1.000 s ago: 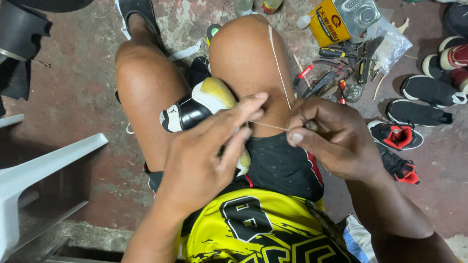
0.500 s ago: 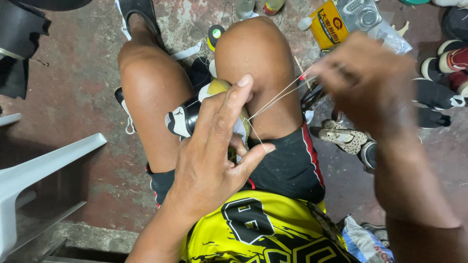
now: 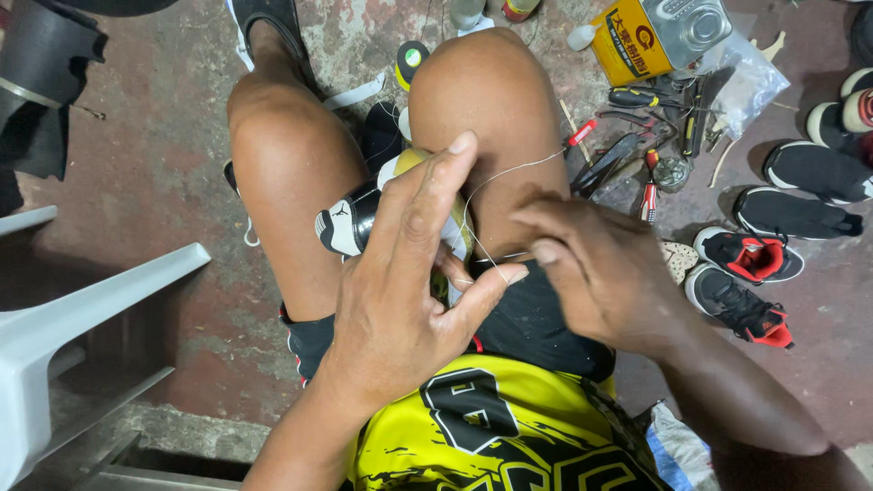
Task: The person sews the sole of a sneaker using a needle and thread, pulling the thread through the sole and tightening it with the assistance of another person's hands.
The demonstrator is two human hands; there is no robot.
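Item one: our left hand (image 3: 400, 300), palm down over the lap, fingers spread and extended, the thumb pressing a length of thin pale thread (image 3: 496, 182) against the work. The hand rests on a shoe (image 3: 350, 223), black and white with a yellow part, wedged between our two bare knees; the hand covers most of it, so we cannot tell how much of the shoe it actually grips.

Item two: our right hand (image 3: 596, 277), blurred, fingers curled and pinched together just beside the left thumb. The thread loops up from the shoe across the right knee and back down towards these fingers; we take them to be closed on its end, though the blur hides the exact contact.

Item three, floor to the right: a yellow rectangular can (image 3: 637, 45) with a silver top; a clear plastic bag (image 3: 746, 82); a heap of hand tools (image 3: 646, 136) with red and black handles; several shoes, among them a black pair with red lining (image 3: 746, 273).

Item four, floor ahead: a small black roll with a green centre (image 3: 412, 59), just beside the right knee.

Item five, left: a white plastic chair (image 3: 73, 336), near our left leg, apart from it.
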